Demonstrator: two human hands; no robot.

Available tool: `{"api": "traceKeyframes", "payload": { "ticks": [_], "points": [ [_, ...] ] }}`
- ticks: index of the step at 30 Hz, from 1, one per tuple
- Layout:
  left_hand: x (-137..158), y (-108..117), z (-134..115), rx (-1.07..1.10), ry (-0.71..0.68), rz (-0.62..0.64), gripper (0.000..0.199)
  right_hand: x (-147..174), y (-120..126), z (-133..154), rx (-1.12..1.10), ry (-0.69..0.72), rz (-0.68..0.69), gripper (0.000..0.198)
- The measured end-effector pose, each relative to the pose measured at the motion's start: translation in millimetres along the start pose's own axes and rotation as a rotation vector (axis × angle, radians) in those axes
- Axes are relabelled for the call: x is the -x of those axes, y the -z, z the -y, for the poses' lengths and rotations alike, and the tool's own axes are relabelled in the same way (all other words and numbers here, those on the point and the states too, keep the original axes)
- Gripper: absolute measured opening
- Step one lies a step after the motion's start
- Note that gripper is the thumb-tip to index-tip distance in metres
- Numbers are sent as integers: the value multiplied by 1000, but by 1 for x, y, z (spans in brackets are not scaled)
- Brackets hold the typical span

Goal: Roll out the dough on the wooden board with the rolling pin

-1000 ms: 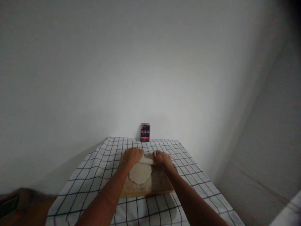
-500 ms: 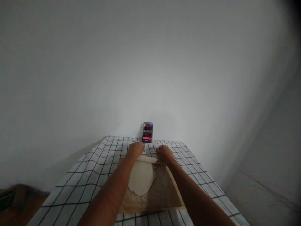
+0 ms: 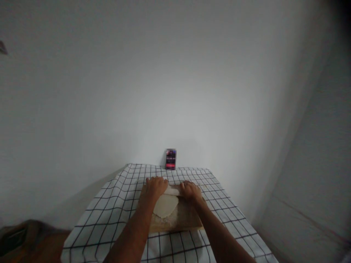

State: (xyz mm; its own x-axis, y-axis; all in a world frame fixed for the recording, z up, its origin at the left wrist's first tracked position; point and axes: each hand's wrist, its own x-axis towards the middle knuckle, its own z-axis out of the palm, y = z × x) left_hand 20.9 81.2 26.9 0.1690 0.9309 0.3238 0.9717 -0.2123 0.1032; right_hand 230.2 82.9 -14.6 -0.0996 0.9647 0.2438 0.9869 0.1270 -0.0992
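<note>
Matt, powdery wood is seen in the board (image 3: 189, 215); smooth, matt surfaces are shown by the dough (image 3: 165, 206) and rolling pin (image 3: 172, 191), rippled fabric by the tablecloth (image 3: 104, 215).

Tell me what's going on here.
A person has the left hand and right hand over opposite ends of a pale rolling pin. It lies crosswise at the far side of the visible dough, which is flattened on a wooden board. The board sits on a checked cloth; behind it, a phone-like device stands near the wall.
</note>
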Motion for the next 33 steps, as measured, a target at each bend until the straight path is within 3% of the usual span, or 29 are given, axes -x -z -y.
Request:
{"api": "traceKeyframes", "payload": {
  "ticks": [3,11,16,22,27,33],
  "points": [
    [28,0,2,27,-61,-63,29,21,2,5,-16,8,-32,42],
    [82,-6,0,102,-50,-191,37,77,16,22,-95,-39,-83,40],
    [102,-12,3,133,-69,-214,42,94,16,28,-82,-79,-110,44],
    [84,-11,6,126,-77,-182,38,76,14,26,-55,-68,-62,43],
    [63,-7,5,103,-92,-171,43,55,19,33,-47,-151,-39,45],
    [29,-8,5,50,-54,-66,40,30,13,31,18,-66,-44,45]
  ]
}}
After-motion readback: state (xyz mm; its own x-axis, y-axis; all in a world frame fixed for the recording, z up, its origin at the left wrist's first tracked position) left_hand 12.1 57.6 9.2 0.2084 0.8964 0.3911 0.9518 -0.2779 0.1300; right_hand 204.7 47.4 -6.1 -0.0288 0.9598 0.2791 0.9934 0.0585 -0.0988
